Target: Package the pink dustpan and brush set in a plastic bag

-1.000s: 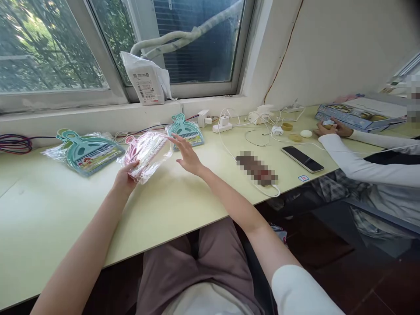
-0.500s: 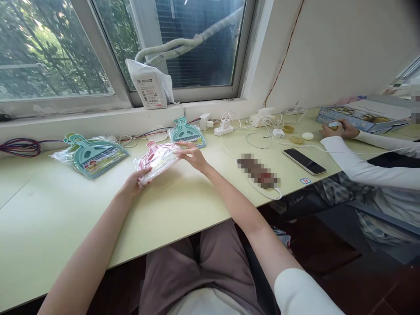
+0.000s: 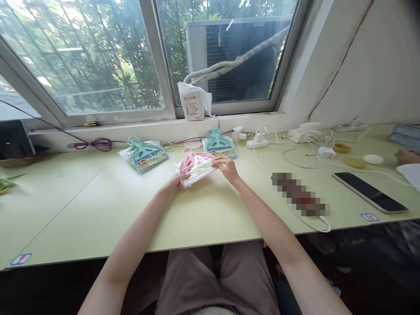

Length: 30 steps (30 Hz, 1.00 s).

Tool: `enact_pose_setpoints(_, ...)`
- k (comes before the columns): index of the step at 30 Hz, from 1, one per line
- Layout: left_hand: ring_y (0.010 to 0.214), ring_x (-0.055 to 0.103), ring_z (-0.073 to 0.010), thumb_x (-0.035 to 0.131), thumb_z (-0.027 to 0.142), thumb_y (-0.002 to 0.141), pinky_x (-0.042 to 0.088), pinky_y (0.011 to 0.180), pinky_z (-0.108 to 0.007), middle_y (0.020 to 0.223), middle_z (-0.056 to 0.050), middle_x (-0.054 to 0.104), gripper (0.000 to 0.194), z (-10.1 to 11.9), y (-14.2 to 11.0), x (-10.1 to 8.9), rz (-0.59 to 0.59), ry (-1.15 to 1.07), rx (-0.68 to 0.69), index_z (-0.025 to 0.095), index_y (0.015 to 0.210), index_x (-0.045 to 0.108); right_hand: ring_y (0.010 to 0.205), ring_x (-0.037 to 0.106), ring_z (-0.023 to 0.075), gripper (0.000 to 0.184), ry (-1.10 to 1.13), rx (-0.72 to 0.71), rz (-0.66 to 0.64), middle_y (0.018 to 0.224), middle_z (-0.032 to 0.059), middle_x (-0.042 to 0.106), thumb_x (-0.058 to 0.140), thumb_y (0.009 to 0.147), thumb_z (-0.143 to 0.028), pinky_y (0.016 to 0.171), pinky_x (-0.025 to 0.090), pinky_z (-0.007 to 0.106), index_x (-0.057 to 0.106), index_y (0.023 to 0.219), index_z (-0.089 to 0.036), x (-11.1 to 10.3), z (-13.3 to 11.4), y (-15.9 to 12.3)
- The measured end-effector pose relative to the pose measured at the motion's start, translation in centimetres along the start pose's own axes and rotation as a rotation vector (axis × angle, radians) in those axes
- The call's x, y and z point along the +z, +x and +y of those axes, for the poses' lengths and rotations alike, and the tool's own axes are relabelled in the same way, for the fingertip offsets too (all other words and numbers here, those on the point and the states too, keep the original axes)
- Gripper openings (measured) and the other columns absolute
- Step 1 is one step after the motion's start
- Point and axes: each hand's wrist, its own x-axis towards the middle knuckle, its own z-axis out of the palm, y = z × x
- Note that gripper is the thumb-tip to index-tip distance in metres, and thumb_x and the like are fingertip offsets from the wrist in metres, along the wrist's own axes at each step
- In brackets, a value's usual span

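Observation:
Between my two hands is a pink mini dustpan and brush set in clear, shiny plastic wrap, tilted over the table with its handle pointing to the window. My left hand grips the lower left corner of the pack. On the upper right edge, my right hand pinches the wrap with thumb and fingers. A teal dustpan set in similar wrap lies just behind my right hand. Further left rest wrapped teal dustpan sets, overlapping so that I cannot tell how many.
White chargers and cables run along the back right. A phone and a blurred-out object lie to the right. A co-worker's hand shows at the right edge. On the sill stands a white paper pack.
My view has turned left, so the scene has shifted right and most of the co-worker has left the frame. Both hands still hold the pink set.

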Motion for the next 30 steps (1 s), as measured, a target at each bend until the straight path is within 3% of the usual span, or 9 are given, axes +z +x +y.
enact_pose_setpoints(4,0.064,0.065,-0.0153,0.072,0.026,0.076,0.055,0.049,-0.022,0.101,-0.012,0.072,0.061,-0.1,-0.4,0.1,-0.04,0.028,0.06,0.017,0.134,0.055,0.109,0.06,0.0247,0.015,0.167,0.04,0.09,0.108,0.0068,0.07,0.068,0.082,-0.036,0.097,0.045,0.041,0.079,0.083,-0.026,0.5,-0.1,-0.6)
enact_pose_setpoints(10,0.063,0.064,-0.017,0.075,0.028,0.073,0.054,0.052,-0.027,0.1,-0.013,0.072,0.062,-0.5,0.0,-0.2,-0.025,0.04,0.079,0.016,0.132,0.058,0.131,0.047,0.0265,0.023,0.405,0.166,0.064,0.136,0.0048,0.054,0.078,0.072,-0.045,0.101,0.047,0.036,0.079,0.086,-0.028,0.2,-0.2,-0.4)
enact_pose_setpoints(15,0.064,0.064,-0.0163,0.077,0.029,0.071,0.056,0.052,-0.027,0.1,-0.013,0.071,0.059,-0.3,0.0,0.1,-0.003,0.075,0.09,0.015,0.126,0.061,0.132,0.047,0.0266,0.028,0.418,0.223,0.06,0.143,0.0048,0.05,0.075,0.073,-0.039,0.102,0.049,0.036,0.078,0.098,-0.026,0.5,-0.4,-0.6)
enact_pose_setpoints(18,0.066,0.065,-0.0175,0.077,0.031,0.071,0.057,0.052,-0.027,0.101,-0.013,0.07,0.062,-0.1,-0.2,0.2,-0.021,0.102,0.107,0.016,0.128,0.059,0.129,0.051,0.0233,0.05,0.498,0.352,0.089,0.146,0.0044,0.048,0.077,0.072,-0.028,0.1,0.051,0.036,0.066,0.121,-0.031,0.7,0.1,-0.8)
enact_pose_setpoints(20,0.067,0.065,-0.0181,0.077,0.033,0.071,0.057,0.052,-0.028,0.102,-0.014,0.07,0.063,-0.1,-0.2,0.1,-0.019,0.139,0.123,0.016,0.129,0.058,0.119,0.06,0.0211,0.06,0.617,0.544,0.068,0.14,0.0053,0.054,0.076,0.072,-0.022,0.093,0.055,0.037,0.059,0.128,-0.032,0.8,0.5,-0.7)
enact_pose_setpoints(23,0.074,0.068,-0.0215,0.076,0.035,0.072,0.058,0.052,-0.029,0.112,-0.016,0.068,0.065,-0.1,-0.3,0.0,-0.02,0.219,0.152,0.016,0.131,0.057,0.096,0.069,0.0193,0.036,0.745,0.768,-0.057,0.113,0.0088,0.069,0.073,0.074,-0.018,0.082,0.06,0.035,0.067,0.109,-0.02,0.9,1.1,-0.6)
enact_pose_setpoints(26,0.083,0.069,-0.0253,0.077,0.034,0.072,0.06,0.054,-0.031,0.119,-0.017,0.066,0.066,-0.1,-0.4,0.0,-0.022,0.228,0.169,0.017,0.132,0.056,0.083,0.07,0.0178,0.008,0.772,0.79,-0.106,0.09,0.0082,0.073,0.073,0.075,-0.014,0.079,0.06,0.031,0.07,0.082,-0.014,1.0,1.3,-0.5)
enact_pose_setpoints(30,0.076,0.069,-0.0231,0.077,0.036,0.071,0.06,0.055,-0.032,0.115,-0.017,0.067,0.065,0.4,-0.6,0.4,-0.012,0.26,0.172,0.015,0.13,0.057,0.078,0.069,0.0173,0.006,0.763,0.768,-0.065,0.084,0.006,0.073,0.074,0.074,-0.016,0.076,0.059,0.031,0.069,0.076,-0.016,1.0,1.1,-0.4)
